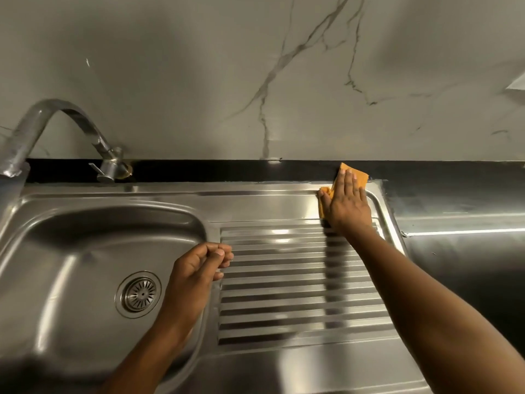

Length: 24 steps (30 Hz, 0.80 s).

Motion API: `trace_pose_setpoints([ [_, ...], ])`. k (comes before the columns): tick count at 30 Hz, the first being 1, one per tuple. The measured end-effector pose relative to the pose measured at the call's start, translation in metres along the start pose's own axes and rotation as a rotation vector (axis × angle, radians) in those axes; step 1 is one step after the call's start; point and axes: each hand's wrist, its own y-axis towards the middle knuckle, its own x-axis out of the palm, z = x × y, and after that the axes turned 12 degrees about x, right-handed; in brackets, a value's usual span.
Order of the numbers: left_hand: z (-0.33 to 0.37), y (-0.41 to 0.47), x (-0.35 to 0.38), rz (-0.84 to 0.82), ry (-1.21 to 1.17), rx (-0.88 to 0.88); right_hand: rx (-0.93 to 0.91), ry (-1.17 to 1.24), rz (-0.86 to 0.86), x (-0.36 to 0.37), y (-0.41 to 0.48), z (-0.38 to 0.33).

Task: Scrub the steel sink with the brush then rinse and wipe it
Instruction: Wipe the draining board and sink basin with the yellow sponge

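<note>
The steel sink (85, 240) has a basin on the left with a round drain (138, 294), and a ribbed drainboard (284, 282) on the right. My right hand (348, 203) lies flat with straight fingers on an orange cloth (359, 177), pressing it onto the far right corner of the drainboard. My left hand (199, 268) hovers over the basin's right rim, its fingers loosely curled and holding nothing. No brush is in view.
A curved steel tap (56, 115) with a lever stands at the back left. A black counter strip (213, 170) runs behind the sink below a marble-patterned wall (255, 66). Dark counter (468, 251) lies to the right.
</note>
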Motion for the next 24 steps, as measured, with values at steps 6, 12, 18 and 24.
trace_pose_setpoints([
  [6, 0.002, -0.003, 0.006, -0.011, 0.022, -0.002, 0.1, -0.005, -0.011, -0.005, -0.003, 0.051],
  [12, 0.003, -0.009, 0.017, -0.051, 0.033, -0.009, 0.081, 0.0, -0.026, -0.006, -0.018, 0.065],
  [18, 0.004, -0.015, 0.03, -0.091, 0.013, -0.012, 0.09, -0.021, -0.02, 0.0, -0.036, 0.082],
  [24, 0.005, -0.025, 0.039, -0.142, 0.012, 0.0, 0.065, -0.032, -0.033, 0.002, -0.061, 0.1],
])
